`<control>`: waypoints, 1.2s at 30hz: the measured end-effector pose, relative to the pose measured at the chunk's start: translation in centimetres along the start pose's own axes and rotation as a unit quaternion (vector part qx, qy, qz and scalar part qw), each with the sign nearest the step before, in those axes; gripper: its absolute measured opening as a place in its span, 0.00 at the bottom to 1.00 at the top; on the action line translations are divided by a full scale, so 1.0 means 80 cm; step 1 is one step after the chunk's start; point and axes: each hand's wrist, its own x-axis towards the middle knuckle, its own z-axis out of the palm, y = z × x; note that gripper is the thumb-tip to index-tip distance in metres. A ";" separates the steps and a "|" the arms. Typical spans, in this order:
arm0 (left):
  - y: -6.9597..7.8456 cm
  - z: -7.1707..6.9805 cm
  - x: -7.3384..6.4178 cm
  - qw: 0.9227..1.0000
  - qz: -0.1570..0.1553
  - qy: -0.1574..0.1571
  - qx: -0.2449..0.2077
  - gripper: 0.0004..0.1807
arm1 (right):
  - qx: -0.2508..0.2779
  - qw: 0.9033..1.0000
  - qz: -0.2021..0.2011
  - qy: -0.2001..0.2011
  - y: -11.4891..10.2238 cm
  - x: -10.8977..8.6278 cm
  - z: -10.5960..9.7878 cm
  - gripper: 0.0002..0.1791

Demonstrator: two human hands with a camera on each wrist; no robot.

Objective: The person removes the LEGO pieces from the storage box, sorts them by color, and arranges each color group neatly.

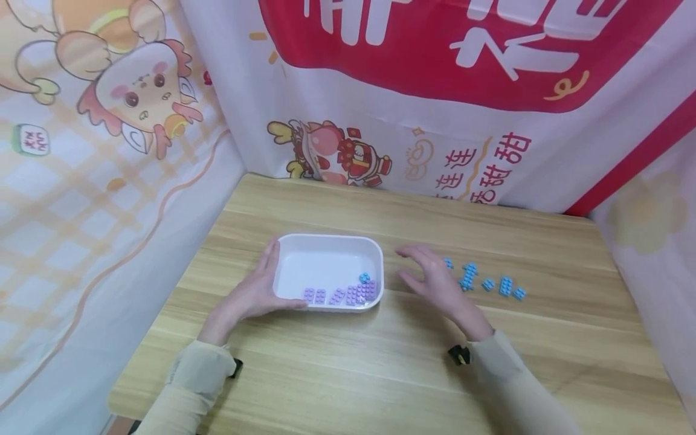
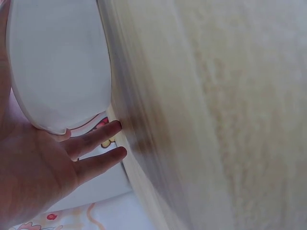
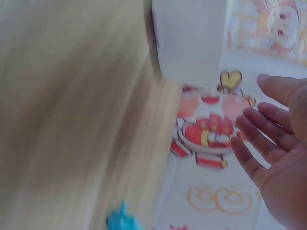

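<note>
A white plastic tray (image 1: 326, 237) lies on the table, with several lilac building bricks (image 1: 351, 295) along its front side and one blue brick (image 1: 364, 278) near the right end. My left hand (image 1: 255, 293) holds the tray's left end, thumb along the front rim and fingers by the far left corner. In the left wrist view, two fingers (image 2: 98, 165) stretch out beyond the tray's wall (image 2: 62, 62). Right of the tray, my right hand (image 1: 437, 287) hovers with fingers parted and nothing in them. Just beyond it lie several blue bricks (image 1: 505, 286).
The wooden table (image 1: 348, 374) meets a printed curtain (image 1: 391, 139) along its back edge. Another patterned cloth (image 1: 109, 199) hangs at the left side. One blue brick (image 3: 122, 220) shows blurred at the bottom of the right wrist view.
</note>
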 end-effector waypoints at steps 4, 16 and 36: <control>0.000 0.001 0.000 1.000 -0.001 0.000 -0.002 0.92 | 0.008 1.000 -0.010 -0.009 -0.005 0.004 0.020 0.26; 0.002 -0.002 -0.001 1.000 -0.004 0.003 0.000 0.91 | 0.045 0.996 0.021 -0.078 -0.019 0.027 0.057 0.26; 0.000 0.000 -0.001 1.000 0.002 0.006 0.001 0.91 | -0.105 0.970 0.107 -0.189 -0.052 0.065 0.086 0.09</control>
